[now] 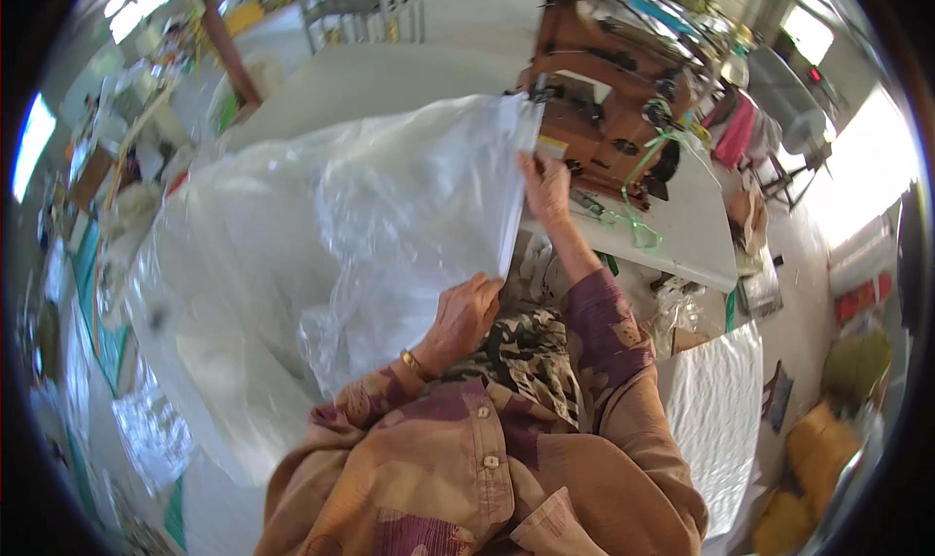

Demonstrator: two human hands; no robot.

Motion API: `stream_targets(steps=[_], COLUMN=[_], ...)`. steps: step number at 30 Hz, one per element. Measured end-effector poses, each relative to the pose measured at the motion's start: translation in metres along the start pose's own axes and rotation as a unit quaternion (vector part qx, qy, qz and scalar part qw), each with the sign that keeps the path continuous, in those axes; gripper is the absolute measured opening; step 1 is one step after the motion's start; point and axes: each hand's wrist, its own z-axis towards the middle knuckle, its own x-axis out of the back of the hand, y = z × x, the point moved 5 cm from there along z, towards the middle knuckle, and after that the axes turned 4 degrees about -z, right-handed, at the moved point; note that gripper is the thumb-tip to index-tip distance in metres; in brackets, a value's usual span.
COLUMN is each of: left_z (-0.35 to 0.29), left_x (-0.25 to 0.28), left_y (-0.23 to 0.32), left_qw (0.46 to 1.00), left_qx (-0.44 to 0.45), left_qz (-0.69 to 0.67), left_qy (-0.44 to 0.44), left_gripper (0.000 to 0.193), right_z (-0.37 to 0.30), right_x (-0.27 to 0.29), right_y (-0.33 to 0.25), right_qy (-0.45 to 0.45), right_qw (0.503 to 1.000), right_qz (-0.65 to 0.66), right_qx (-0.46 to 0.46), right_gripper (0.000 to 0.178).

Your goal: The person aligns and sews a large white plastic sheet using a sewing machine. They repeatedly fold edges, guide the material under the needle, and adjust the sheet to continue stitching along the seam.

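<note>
Across the person's lap and spilling over the near edge of the white surface point(682, 235) lies a large clear plastic sheet point(341, 225), bunched and wrinkled, its right-hand edge drawn up into a fairly straight line that runs from beside the sewing machine down toward the body. It looks very light and wholly limp, thin enough to see through in places, and by its sheen probably slick, so it would likely slide through a loose grip and billow or crumple rather than hold any shape. It does not look breakable, though thin film of this kind may stretch or tear if snagged. The drawn-up right edge is the sensible place to take it, pinched at two well-separated spots so that the edge stays taut between them.

That is where both hands are. The right hand point(547, 188) reaches forward with the arm extended and is closed on the upper part of that edge, fingers curled over the film. The left hand point(466, 315), with a gold bangle at the wrist, is clenched on the lower part of the same edge, close to the chest.

Just beyond the right hand stands a brown sewing machine point(604, 89) on the surface, with green ribbon point(638, 227) trailing beside it. A white quilted sheet point(716, 410) lies to the person's right.
</note>
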Motion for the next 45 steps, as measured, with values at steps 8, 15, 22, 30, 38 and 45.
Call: stream_targets(steps=[8,15,22,30,38,45], left_z=[0.011,0.019,0.021,0.017,0.016,0.017], left_x=[-0.021,-0.023,-0.021,-0.021,-0.024,-0.022], left_y=[-0.023,-0.031,-0.029,-0.028,-0.031,-0.032], left_qw=[0.998,0.999,0.999,0.999,0.999,0.999], left_qx=[-0.008,0.002,0.008,-0.015,-0.014,0.021], left_qz=[0.048,0.033,0.041,0.019,0.029,-0.001], left_qy=[-0.045,-0.041,-0.024,0.025,0.014,-0.029], left_gripper=[0.023,0.023,0.021,0.021,0.023,0.025], right_z=[-0.008,-0.012,-0.014,0.046,0.158,0.020], right_x=[0.002,0.008,0.010,0.070,0.144,0.088], right_y=[-0.010,-0.013,-0.019,-0.125,-0.210,-0.121], right_qy=[-0.001,-0.009,0.085,0.257,0.404,0.247], right_qw=[0.991,0.997,0.995,0.909,0.816,0.909], right_qz=[0.125,0.065,0.044,-0.186,-0.233,-0.183], right_qx=[-0.039,-0.028,0.002,0.269,0.341,0.281], right_gripper=[0.039,0.044,0.036,0.073,0.073,0.055])
